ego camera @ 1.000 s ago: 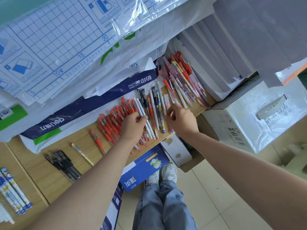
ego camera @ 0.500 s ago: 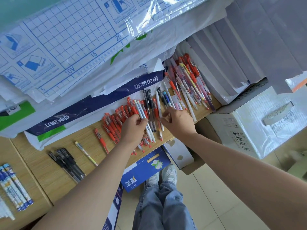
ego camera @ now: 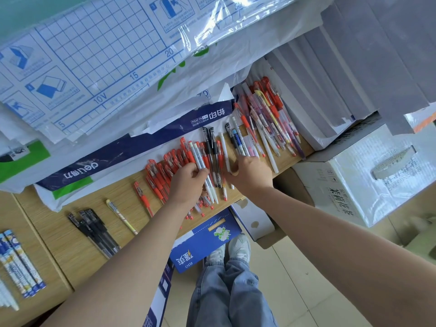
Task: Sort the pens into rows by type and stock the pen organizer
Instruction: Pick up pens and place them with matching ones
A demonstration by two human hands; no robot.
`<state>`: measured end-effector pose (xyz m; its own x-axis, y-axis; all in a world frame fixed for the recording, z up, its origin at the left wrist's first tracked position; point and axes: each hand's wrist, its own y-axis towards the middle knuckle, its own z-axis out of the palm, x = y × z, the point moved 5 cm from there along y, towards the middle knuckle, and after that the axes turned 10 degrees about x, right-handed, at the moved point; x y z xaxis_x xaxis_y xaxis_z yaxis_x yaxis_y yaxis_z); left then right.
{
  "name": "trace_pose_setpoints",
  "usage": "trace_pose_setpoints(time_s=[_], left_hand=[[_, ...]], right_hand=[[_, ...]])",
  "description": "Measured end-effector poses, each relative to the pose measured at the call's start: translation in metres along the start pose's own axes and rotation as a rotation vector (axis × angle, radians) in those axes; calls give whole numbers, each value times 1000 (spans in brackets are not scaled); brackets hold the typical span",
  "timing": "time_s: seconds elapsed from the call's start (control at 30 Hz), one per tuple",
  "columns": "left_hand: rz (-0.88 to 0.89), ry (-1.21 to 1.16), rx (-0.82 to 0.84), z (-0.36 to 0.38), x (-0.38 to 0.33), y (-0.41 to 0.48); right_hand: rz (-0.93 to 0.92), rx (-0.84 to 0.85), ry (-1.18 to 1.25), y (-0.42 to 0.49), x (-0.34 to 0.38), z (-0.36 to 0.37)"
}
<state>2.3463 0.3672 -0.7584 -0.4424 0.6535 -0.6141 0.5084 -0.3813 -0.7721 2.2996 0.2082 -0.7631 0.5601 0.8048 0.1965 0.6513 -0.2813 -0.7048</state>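
Pens [ego camera: 213, 159] lie across the wooden counter [ego camera: 77, 241], red ones to the left, mixed ones to the right. I see both arms reaching forward. Left hand [ego camera: 188, 179] pinches white pens [ego camera: 197, 159], thumb over them. Right hand [ego camera: 251, 177] sits knuckles-up, fingers bent onto the mixed pile [ego camera: 266, 128]; I cannot tell whether it grips.

A light wooden surface [ego camera: 70, 244] fills the left, with a teal wall [ego camera: 21, 10] far left. Beige floor tiles [ego camera: 306, 267] lie near right, a white box [ego camera: 354, 192] beyond them.
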Motion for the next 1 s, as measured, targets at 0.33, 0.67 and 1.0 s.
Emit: trace_pose_setpoints(time_s=[0.33, 0.67, 1.0], left_hand=[[11, 24, -19, 4, -5, -3], [46, 18, 46, 29, -22, 4], [16, 26, 23, 30, -12, 6]], right_hand=[[-67, -93, 373, -10, -33, -13], [-118, -89, 275, -7, -69, -18], [-25, -221, 307, -12, -70, -18]])
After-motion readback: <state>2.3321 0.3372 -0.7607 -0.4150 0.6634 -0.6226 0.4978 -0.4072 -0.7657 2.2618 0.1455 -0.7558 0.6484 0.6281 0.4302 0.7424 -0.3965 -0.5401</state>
